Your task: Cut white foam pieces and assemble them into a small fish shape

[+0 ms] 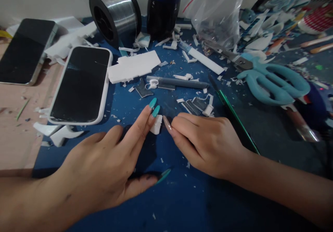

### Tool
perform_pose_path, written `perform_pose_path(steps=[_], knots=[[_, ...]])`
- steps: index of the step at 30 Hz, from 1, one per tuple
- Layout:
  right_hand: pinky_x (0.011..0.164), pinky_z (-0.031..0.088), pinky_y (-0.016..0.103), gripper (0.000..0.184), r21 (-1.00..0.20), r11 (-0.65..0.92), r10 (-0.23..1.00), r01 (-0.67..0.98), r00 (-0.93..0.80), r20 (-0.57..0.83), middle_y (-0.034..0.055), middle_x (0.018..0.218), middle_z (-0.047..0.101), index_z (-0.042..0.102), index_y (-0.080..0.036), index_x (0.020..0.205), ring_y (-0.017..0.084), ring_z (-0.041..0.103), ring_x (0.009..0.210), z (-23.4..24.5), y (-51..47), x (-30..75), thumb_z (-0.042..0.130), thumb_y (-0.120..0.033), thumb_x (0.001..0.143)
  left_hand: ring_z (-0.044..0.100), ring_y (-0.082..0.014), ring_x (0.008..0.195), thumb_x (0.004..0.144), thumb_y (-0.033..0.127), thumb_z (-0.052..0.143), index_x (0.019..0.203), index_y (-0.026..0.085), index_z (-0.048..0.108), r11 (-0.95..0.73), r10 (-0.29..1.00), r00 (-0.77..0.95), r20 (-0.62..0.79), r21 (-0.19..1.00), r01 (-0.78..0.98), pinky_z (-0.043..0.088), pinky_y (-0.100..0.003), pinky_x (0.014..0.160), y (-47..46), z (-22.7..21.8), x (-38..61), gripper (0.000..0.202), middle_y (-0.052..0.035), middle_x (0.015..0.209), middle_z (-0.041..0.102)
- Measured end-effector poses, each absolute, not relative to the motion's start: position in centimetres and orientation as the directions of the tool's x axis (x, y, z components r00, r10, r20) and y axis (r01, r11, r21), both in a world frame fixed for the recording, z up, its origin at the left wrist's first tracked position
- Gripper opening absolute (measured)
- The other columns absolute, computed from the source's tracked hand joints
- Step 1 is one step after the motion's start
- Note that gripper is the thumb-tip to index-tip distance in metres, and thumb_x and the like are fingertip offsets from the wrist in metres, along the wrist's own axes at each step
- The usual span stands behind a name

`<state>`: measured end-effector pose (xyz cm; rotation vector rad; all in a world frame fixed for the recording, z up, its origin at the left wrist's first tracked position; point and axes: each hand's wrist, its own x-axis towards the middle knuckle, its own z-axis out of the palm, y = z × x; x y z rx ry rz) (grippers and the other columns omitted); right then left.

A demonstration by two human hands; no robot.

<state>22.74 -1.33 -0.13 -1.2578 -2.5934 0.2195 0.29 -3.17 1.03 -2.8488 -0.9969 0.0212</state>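
On the blue surface (pixel 179 207), between my two hands, a small white piece (pixel 156 127) is lying flat, and the index and middle fingertips of my left hand (pixel 104 155) are resting at its upper left edge. My left thumb is standing well apart from those fingers, so this hand is steadying from above and not pinching. My right hand (pixel 208 143) is curling up just to the right, its thumbnail pointing at the piece's near side; its fingers are hiding whatever may be inside, so I cannot tell whether it is clamping on anything.

I am judging the piece to be very light, fairly stiff but brittle, its ragged edge likely to crumble under a hard nail. Being so small, it is probably sliding easily, so I am favouring the soft pads, flat across its broad face, over a squeeze at the corners.

Beyond my hands, a Pepsi bottle (pixel 165 11) is holding dark liquid. Beside it, a clear plastic bag (pixel 218 11) is sagging, with something brownish showing at its bottom that I am not managing to make out. A black-flanged spool (pixel 118 15) is carrying thin, shiny, clear-looking line.
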Motion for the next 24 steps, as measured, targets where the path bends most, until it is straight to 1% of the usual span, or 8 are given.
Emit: perform_pose_path(steps=[2, 6, 8, 13, 18, 21, 24], knots=[[0.047, 0.018, 0.028, 0.031, -0.246, 0.61, 0.792, 0.753, -0.593, 0.146, -0.0021, 0.06, 0.053, 0.055, -0.018, 0.072, 0.01, 0.044, 0.047, -0.1, -1.32, 22.74, 0.038, -0.024, 0.098, 0.063, -0.0211, 0.062, 0.096, 0.044, 0.028, 0.14, 0.0, 0.045, -0.776, 0.619, 0.785, 0.024, -0.135, 0.616, 0.042, -0.034, 0.037, -3.06, 1.19, 0.45, 0.064, -0.0174, 0.146, 0.049], [0.047, 0.018, 0.028, 0.031, -0.249, 0.61, 0.791, 0.752, -0.595, 0.141, -0.0018, 0.061, 0.054, 0.055, -0.018, 0.073, 0.01, 0.044, 0.047, -0.12, -1.3, 22.68, 0.038, -0.025, 0.098, 0.062, -0.0211, 0.058, 0.096, 0.041, 0.026, 0.136, -0.002, 0.049, -0.782, 0.607, 0.794, 0.015, -0.166, 0.601, 0.036, -0.035, 0.033, -2.84, 1.37, 0.79, 0.063, -0.0182, 0.142, 0.053], [0.047, 0.018, 0.027, 0.032, -0.243, 0.611, 0.791, 0.753, -0.595, 0.145, -0.0017, 0.061, 0.053, 0.054, -0.018, 0.072, 0.01, 0.043, 0.047, -0.15, -1.3, 22.66, 0.037, -0.025, 0.098, 0.062, -0.0214, 0.057, 0.096, 0.04, 0.027, 0.134, -0.003, 0.05, -0.784, 0.604, 0.797, 0.017, -0.167, 0.598, 0.036, -0.036, 0.033, -2.78, 1.32, 0.84, 0.062, -0.0187, 0.141, 0.054], [0.048, 0.018, 0.027, 0.033, -0.239, 0.606, 0.795, 0.759, -0.59, 0.142, -0.002, 0.058, 0.05, 0.052, -0.018, 0.07, 0.01, 0.041, 0.047, -0.13, -1.32, 22.73, 0.036, -0.025, 0.098, 0.063, -0.022, 0.058, 0.096, 0.041, 0.027, 0.135, -0.003, 0.049, -0.787, 0.599, 0.8, 0.034, -0.158, 0.596, 0.041, -0.036, 0.036, -2.82, 1.09, 0.74, 0.064, -0.0192, 0.141, 0.054], [0.047, 0.019, 0.026, 0.032, -0.256, 0.605, 0.796, 0.754, -0.585, 0.157, -0.0024, 0.059, 0.051, 0.054, -0.018, 0.07, 0.009, 0.041, 0.047, -0.01, -1.31, 22.78, 0.039, -0.024, 0.097, 0.065, -0.0235, 0.061, 0.095, 0.042, 0.029, 0.135, -0.004, 0.05, -0.793, 0.593, 0.804, 0.047, -0.139, 0.593, 0.045, -0.036, 0.037, -2.8, 1.21, 0.78, 0.064, -0.0217, 0.142, 0.051], [0.046, 0.022, 0.026, 0.031, -0.271, 0.613, 0.789, 0.742, -0.59, 0.172, -0.0024, 0.06, 0.051, 0.054, -0.018, 0.07, 0.01, 0.043, 0.047, 0.05, -1.34, 22.78, 0.039, -0.023, 0.097, 0.066, -0.0236, 0.064, 0.093, 0.04, 0.032, 0.135, -0.002, 0.052, -0.78, 0.615, 0.789, 0.013, -0.137, 0.61, 0.05, -0.035, 0.042, -2.81, 1.28, 0.88, 0.062, -0.0217, 0.145, 0.047], [0.046, 0.023, 0.026, 0.03, -0.292, 0.622, 0.782, 0.727, -0.596, 0.182, -0.0024, 0.06, 0.051, 0.054, -0.017, 0.071, 0.009, 0.043, 0.047, 0.04, -1.34, 22.78, 0.038, -0.022, 0.096, 0.067, -0.0236, 0.068, 0.091, 0.043, 0.039, 0.138, 0.002, 0.051, -0.768, 0.633, 0.774, -0.02, -0.144, 0.624, 0.054, -0.035, 0.048, -2.97, 1.37, 1.07, 0.063, -0.0206, 0.149, 0.043]])
